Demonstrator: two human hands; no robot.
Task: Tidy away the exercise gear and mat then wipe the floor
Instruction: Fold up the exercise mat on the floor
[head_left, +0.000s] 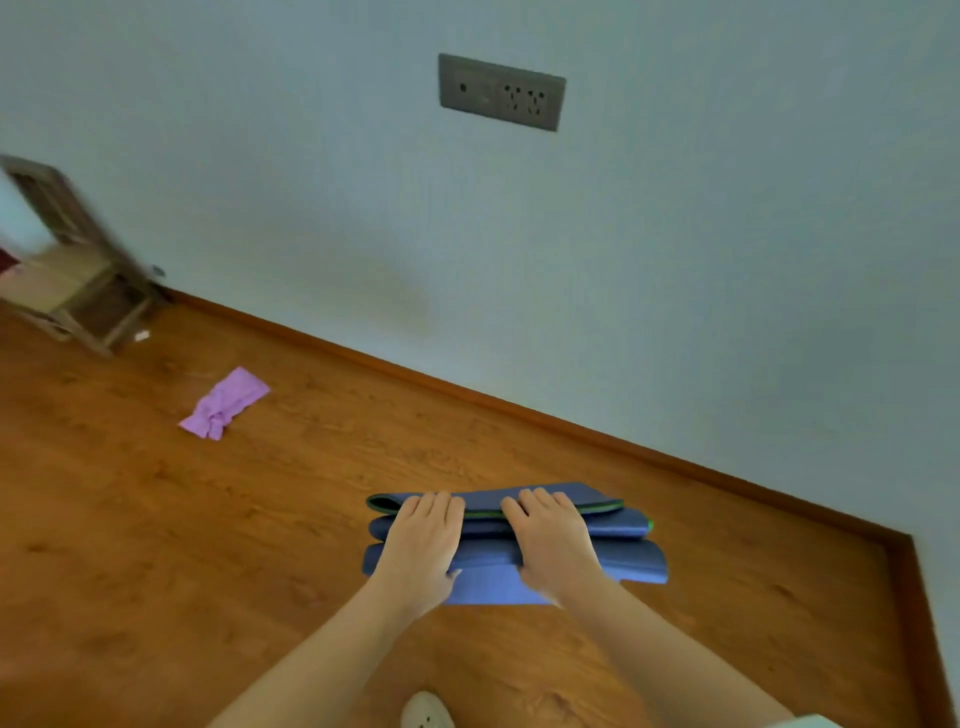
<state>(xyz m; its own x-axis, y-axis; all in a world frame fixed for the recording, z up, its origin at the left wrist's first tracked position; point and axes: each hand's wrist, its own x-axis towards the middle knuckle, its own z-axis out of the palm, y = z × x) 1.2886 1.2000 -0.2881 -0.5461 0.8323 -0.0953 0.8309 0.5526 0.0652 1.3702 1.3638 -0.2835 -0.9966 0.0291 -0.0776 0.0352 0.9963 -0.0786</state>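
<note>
A blue exercise mat (631, 561) with a green underside lies folded in several layers on the wooden floor near the wall. My left hand (422, 543) presses flat on the left half of the stack, fingers straight and pointing toward the wall. Beside it, my right hand (553, 540) presses on the middle in the same way. A crumpled purple cloth (224, 403) lies on the floor to the far left, well apart from both hands.
A small wooden shelf unit (78, 280) stands in the left corner against the pale wall. A grey socket plate (501, 92) is mounted on the wall above. A brown skirting board (675, 460) runs along the wall. My shoe (426, 712) shows at the bottom.
</note>
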